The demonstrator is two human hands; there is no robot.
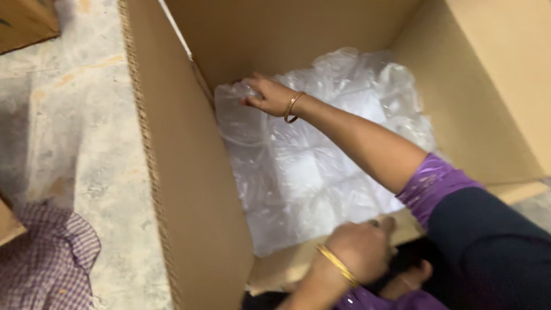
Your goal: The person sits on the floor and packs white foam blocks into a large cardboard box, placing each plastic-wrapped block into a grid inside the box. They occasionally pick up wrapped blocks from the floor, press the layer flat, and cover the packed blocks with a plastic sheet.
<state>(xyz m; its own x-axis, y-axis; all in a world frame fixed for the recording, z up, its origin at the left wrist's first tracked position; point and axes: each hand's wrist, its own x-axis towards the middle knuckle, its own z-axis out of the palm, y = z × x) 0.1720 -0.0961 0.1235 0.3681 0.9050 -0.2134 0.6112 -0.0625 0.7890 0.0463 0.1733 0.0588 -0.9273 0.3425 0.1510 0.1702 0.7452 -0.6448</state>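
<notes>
The right hand (270,96) pinches the far left corner of a thin, clear, crinkled plastic sheet (321,166) lining the large brown cardboard box (189,189). The left hand (361,250) is curled on the near wall. The sheet looks light, limp and slippery; its edges seem the best grip.

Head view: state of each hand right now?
Right hand: fingers curled on the clear plastic liner at the far corner of the cardboard box.
Left hand: closed over the box's near edge; contents not visible.
</notes>
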